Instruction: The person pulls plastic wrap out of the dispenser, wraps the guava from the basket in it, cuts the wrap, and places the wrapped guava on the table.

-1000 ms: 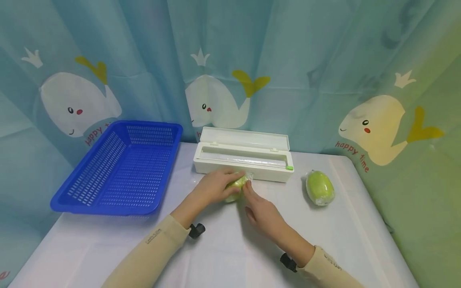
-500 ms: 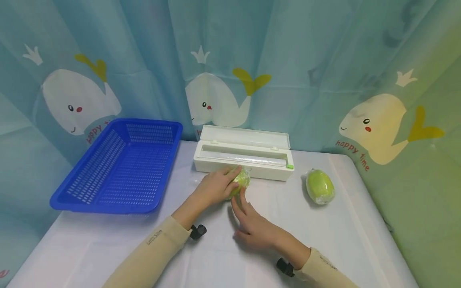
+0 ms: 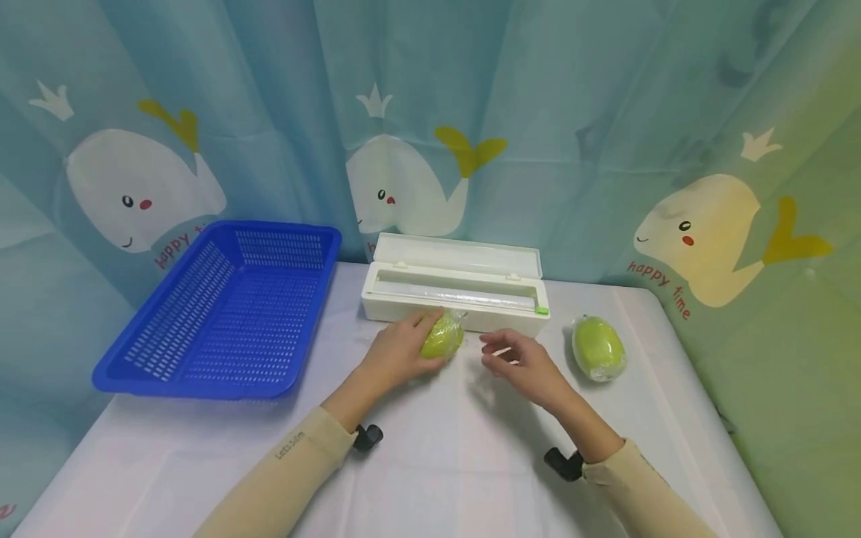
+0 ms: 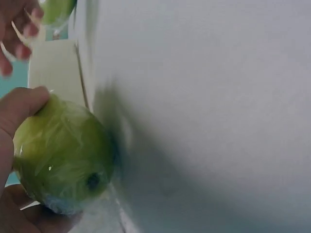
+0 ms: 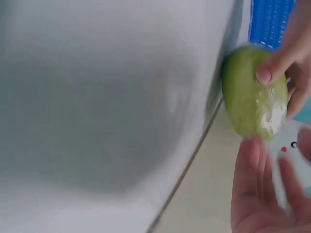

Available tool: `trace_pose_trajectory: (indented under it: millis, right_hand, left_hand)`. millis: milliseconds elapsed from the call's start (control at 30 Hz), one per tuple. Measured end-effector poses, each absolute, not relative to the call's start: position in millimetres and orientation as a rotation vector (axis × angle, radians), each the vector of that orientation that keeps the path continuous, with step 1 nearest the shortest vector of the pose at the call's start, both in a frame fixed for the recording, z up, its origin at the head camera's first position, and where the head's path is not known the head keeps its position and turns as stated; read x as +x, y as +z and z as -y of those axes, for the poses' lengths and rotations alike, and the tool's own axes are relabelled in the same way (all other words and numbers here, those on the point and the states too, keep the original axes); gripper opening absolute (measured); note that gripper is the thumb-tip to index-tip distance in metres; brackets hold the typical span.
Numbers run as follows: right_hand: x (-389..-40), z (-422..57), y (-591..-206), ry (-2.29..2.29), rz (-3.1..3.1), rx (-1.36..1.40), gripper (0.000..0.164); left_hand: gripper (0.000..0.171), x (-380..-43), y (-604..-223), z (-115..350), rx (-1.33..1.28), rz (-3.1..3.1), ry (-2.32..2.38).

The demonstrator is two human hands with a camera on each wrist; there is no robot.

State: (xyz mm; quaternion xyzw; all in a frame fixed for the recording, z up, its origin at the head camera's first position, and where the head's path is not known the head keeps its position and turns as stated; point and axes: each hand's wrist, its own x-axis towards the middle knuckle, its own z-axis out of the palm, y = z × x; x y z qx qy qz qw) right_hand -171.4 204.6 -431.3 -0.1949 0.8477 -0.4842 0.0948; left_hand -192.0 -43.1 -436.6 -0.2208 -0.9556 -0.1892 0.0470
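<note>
My left hand [image 3: 398,350] grips a smooth green fruit [image 3: 445,336] wrapped in clear cling film, thumb on one side and fingers on the other. In the left wrist view a dark spot shows at one end of this wrapped fruit [image 4: 65,145], under wrinkled film. To the right of it, my right hand [image 3: 521,365] is raised off the table with its fingers loosely bent and nothing in them. Just behind the fruit stands a white cling film box [image 3: 457,323], lid up, a roll of film [image 3: 457,297] inside. A second wrapped green fruit [image 3: 598,348] lies farther right.
A blue plastic basket [image 3: 202,390] with slotted walls stands at the left of the white-covered table [image 3: 430,463]. A small green piece [image 3: 541,310] sits at the box's right end. Behind the table hangs a blue curtain [image 3: 558,112] printed with whales.
My right hand has come off the fruit and moved right, away from it. My left hand keeps its hold near the box, and the fruit now shows more of its surface.
</note>
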Motion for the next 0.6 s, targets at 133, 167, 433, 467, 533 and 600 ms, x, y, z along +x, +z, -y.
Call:
trace_pose_trajectory:
  millis: [133, 167, 433, 467, 533, 600]
  right_hand:
    - [-192, -195, -433, -1.708, -2.391, -0.301, 0.053]
    - [-196, -192, -434, -1.740, -2.355, -0.279, 0.054]
    - [-214, -173, -445, -1.865, -2.204, -0.090, 0.022]
    - [-214, -172, -446, -1.886, -2.177, -0.069, 0.018]
    - [-215, -172, -448, -1.914, -2.116, -0.042, 0.014]
    - [-214, -174, -449, -1.910, -2.059, -0.042, 0.017]
  left_hand:
    - [0.080, -192, -439, 43, -0.691, 2.915, -0.630]
    - [0.080, -191, -439, 42, -0.705, 2.915, -0.644]
    - [0.077, -185, -441, 39, -0.852, 2.876, -0.700]
    - [0.077, -184, -441, 39, -0.849, 2.878, -0.706]
    - [0.075, -182, -441, 39, -0.840, 2.885, -0.703]
    - [0.076, -182, -442, 39, -0.840, 2.881, -0.694]
